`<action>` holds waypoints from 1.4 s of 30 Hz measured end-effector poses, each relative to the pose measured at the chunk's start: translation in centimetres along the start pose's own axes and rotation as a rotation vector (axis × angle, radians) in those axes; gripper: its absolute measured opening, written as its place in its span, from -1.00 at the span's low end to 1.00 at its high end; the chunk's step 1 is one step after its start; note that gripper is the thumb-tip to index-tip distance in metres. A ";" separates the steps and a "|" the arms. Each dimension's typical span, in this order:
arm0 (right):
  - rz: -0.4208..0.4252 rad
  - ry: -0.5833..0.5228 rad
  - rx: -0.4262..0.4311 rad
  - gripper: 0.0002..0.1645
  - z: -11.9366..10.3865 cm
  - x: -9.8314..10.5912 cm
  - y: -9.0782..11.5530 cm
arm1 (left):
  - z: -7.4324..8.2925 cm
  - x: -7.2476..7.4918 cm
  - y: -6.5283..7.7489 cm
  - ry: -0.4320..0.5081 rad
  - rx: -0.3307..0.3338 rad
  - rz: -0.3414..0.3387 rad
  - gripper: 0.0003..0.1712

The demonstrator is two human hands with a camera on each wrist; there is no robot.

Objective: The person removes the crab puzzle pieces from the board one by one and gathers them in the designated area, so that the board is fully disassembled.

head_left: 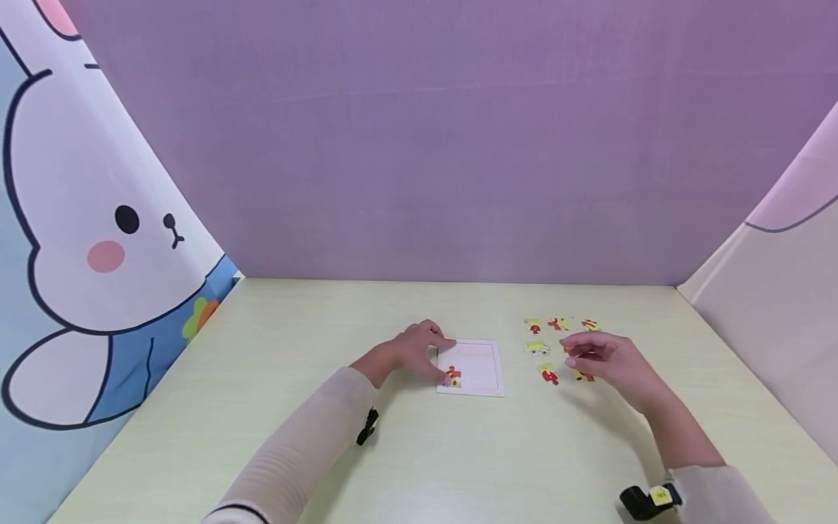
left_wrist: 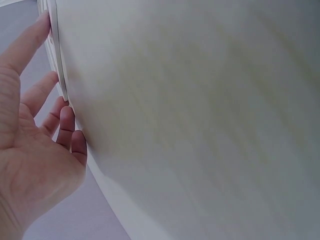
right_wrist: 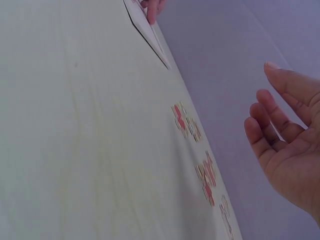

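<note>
A white square puzzle board (head_left: 476, 367) lies flat on the table with a red and yellow puzzle piece (head_left: 455, 372) in its lower left corner. My left hand (head_left: 419, 351) rests at the board's left edge, thumb by that piece and index finger near the upper corner. Its fingers look extended in the left wrist view. To the right, my right hand (head_left: 605, 362) hovers over loose puzzle pieces, its fingers loosely bent. In the right wrist view, thumb and fingers are apart with nothing visible between them. A red bit (head_left: 567, 350) shows by the fingertips in the head view.
Several loose red and yellow puzzle pieces (head_left: 548, 374) lie right of the board, some partly hidden by the right hand. A purple backdrop (head_left: 432, 160) stands behind the pale table (head_left: 314, 320). A rabbit-printed cloth (head_left: 78, 306) hangs at the left.
</note>
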State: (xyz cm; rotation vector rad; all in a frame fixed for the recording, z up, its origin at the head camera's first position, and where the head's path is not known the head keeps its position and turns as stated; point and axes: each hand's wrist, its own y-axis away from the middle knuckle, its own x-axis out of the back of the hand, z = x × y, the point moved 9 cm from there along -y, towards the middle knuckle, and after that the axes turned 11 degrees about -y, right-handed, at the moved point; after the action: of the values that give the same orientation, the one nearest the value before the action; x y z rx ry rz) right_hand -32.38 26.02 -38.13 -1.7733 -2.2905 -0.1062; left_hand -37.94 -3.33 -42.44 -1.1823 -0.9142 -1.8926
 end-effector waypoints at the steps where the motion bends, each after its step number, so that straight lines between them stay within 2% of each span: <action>1: 0.000 -0.005 0.002 -0.47 -0.1 -0.2 0.0 | 0.0 0.0 0.0 0.000 0.001 0.000 -0.10; 8: -0.023 -0.007 0.025 -0.54 -0.5 -2.0 -0.5 | 0.0 0.0 0.0 -0.008 0.004 -0.008 -0.11; 15: -0.088 -0.042 0.028 -0.47 -0.7 -4.4 -1.3 | 0.1 0.0 0.0 -0.029 0.001 -0.014 -0.12; 26: -0.179 0.028 0.048 -0.56 -0.9 -8.8 -2.8 | -0.1 -0.2 -0.1 -0.051 0.007 -0.027 -0.10; 31: -0.232 0.041 0.027 -0.62 -0.6 -11.0 -3.7 | -0.1 -0.2 -0.1 -0.042 0.003 -0.041 -0.09; 42: -0.327 0.074 0.010 -0.65 -0.1 -14.6 -5.1 | 0.2 0.1 0.1 -0.042 -0.047 -0.051 -0.03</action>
State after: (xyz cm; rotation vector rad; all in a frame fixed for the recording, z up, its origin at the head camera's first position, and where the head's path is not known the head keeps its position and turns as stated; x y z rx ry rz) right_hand -33.89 10.87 -41.01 -1.3519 -2.5000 -0.2130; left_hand -37.81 -3.19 -42.31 -1.2418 -0.9351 -1.9463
